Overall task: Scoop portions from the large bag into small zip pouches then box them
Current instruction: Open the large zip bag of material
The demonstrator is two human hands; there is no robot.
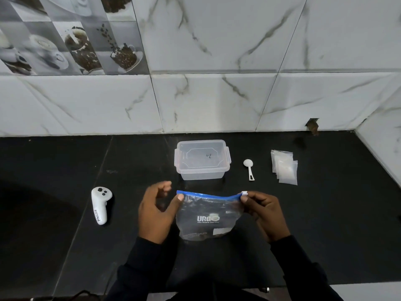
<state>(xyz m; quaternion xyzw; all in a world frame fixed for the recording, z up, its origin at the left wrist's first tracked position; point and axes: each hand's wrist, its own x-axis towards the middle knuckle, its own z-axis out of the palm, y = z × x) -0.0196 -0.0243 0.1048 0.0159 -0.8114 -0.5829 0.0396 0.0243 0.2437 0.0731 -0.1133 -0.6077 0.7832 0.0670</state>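
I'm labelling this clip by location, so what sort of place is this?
Most likely a home kitchen: a black stone counter, marble-look wall tiles behind it, and a tile panel printed with coffee cups and beans. The left hand and right hand hold a bag there.

Your widest free stretch of worktop (54,246) runs along the left edge, broken only by the white controller (101,205). Near the back edge, the clear box (202,159), scoop (249,169) and small pouches (284,167) stand apart with bare gaps between them. The large bag (208,216) blocks the middle, near the box. A side wall (382,148) closes the back-right corner.
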